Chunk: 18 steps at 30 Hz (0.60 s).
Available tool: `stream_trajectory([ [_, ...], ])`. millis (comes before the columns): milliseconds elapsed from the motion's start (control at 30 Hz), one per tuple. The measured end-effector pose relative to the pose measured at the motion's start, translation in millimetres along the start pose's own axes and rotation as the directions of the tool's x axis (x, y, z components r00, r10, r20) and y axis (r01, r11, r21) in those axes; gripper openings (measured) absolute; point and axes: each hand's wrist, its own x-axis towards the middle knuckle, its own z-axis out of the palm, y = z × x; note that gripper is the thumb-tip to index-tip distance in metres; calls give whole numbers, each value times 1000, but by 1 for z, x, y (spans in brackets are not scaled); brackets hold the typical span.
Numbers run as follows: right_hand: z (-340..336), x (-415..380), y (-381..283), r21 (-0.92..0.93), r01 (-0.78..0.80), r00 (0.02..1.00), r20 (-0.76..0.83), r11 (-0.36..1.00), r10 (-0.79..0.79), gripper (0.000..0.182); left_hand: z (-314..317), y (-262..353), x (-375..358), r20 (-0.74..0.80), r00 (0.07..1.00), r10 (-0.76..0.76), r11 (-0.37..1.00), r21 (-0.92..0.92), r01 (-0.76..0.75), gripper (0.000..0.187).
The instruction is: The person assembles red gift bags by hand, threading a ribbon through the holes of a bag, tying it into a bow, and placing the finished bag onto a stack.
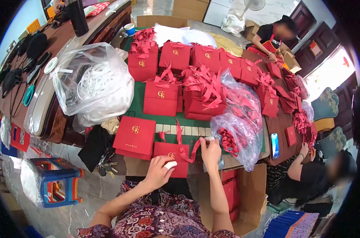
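"Along the near side of the green mat [138,102], what is being handled?"

"One red gift bag [181,169], its gold lettering partly covered by the left hand [160,169]. Those fingers lie bent across its front; whether they grip, I can't tell. A white wrap [170,165] hides one fingertip."

"And the right hand [211,154]?"

"Pinching a red ribbon [194,152] just beside the bag, though the exact fingertip contact is hard to make out."

"Anything else obscured?"

"Crinkled clear plastic [247,137] blurs more ribbons, and the cardboard box [251,198] below is partly hidden by the right forearm."
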Motion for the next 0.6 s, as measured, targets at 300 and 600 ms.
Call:
stream_trajectory([
  [300, -13, 7, -53, 229, 121, 992, -4, 966, -123, 12, -40, -15, 44, 21, 1000, -19, 991, 129, 16, 37],
  [600, 37, -48, -67, 270, 339, 932, 35, 901, -361, 18, -3, -46, 51, 282, 954, -99, 773, 626, -105, 45],
])
